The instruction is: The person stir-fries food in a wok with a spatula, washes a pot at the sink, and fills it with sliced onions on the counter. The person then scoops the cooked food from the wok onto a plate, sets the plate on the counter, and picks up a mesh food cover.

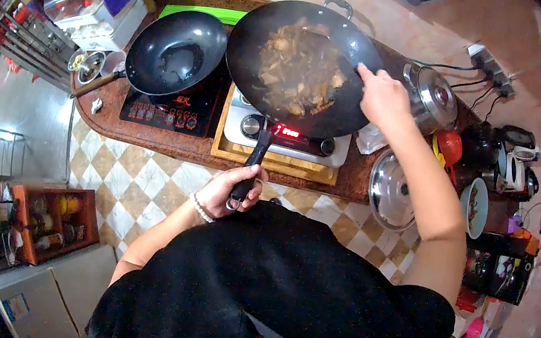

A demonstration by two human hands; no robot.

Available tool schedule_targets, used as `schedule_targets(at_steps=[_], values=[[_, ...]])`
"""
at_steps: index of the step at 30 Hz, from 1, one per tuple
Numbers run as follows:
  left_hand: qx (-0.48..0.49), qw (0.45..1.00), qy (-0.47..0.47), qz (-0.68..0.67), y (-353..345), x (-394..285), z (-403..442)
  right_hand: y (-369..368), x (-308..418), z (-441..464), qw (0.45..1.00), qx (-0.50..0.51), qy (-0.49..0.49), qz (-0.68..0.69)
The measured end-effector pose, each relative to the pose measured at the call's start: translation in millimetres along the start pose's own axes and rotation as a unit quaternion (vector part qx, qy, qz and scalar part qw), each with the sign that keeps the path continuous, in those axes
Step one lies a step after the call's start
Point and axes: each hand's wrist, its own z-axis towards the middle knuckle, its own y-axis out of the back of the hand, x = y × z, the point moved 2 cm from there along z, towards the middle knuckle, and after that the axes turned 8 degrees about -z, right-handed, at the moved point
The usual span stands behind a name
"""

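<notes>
My left hand (230, 187) is closed around the black handle of a large dark wok (245, 55). A white bead bracelet circles that wrist. Browned food in pieces (302, 70) covers the middle of the wok, with faint steam above it. Over the wok's right rim is my right hand (384, 98), its index finger stretched forward and the other fingers curled. What it grips blends into the dark wok and cannot be made out. Under the wok stands a silver induction cooker (325, 148) with lit red digits, set on a wooden tray (271, 162).
A second black wok (176, 52) sits left on a black cooktop (171, 112). Right of the cooker are a lidded steel pot (433, 95), a glass lid (392, 189) and a pale bowl with food (474, 208). Plugged cords (491, 72) hang along the wall.
</notes>
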Motion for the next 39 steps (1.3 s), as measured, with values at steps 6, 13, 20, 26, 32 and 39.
schedule_targets(at_steps=[6, 13, 20, 26, 32, 39], values=[[-0.035, 0.998, -0.029, 0.036, 3.9, 1.3, 3.1, 13.2, 31.7, -42.1, 0.996, 0.056, 0.064, 0.001], [-0.024, 0.999, -0.021, 0.031, -1.9, -2.4, 0.4, 62.5, 15.1, -89.0, 0.990, 0.070, 0.126, 0.003], [-0.031, 0.999, -0.028, 0.017, -6.3, -0.9, -0.9, 24.4, -9.5, -23.4, 0.999, 0.045, 0.017, -0.019], [-0.042, 0.998, -0.035, -0.014, 0.4, 3.8, 2.8, -10.9, 22.8, -12.5, 0.991, 0.073, 0.084, -0.071], [-0.028, 0.999, -0.042, -0.008, -2.7, 3.1, 1.5, 31.3, -32.6, -23.4, 0.981, 0.108, 0.045, 0.152], [-0.041, 0.997, -0.059, -0.006, -10.5, 0.8, -1.9, -2.3, -54.1, 29.1, 0.986, 0.162, -0.018, 0.047]])
